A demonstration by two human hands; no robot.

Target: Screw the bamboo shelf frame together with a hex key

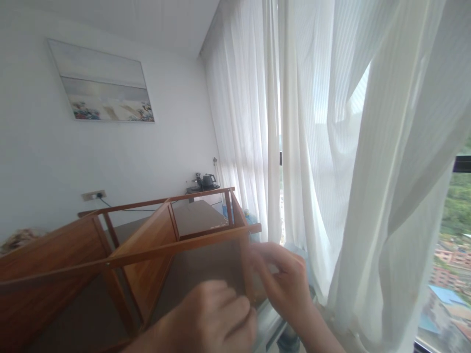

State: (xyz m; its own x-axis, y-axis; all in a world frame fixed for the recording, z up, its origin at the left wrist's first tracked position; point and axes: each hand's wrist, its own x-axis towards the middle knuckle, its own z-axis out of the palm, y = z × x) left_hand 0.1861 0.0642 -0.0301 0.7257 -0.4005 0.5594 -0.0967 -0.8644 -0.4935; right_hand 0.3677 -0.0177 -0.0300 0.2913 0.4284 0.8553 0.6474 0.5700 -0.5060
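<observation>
2 hands (pixel 235 304) at 6 o'clock; 1 wooden shelf unit (pixel 147 250) at 8; 1 framed pic (pixel 101 81) at 10; 1 wall socket (pixel 93 195) & 1 black kettle (pixel 208 181), both at 9; 1 window (pixel 458 211) at 3; sheer curtains (pixel 368 162) at 2, no. unclear.

The shelf frame (pixel 147 255) I'm handling is smooth, faintly glossy reddish-brown wood; its panel (pixel 206 269) looks like matt grey-brown board. The curtain (pixel 305 98) beside it is thin, sheer white cloth, finely striped.
</observation>
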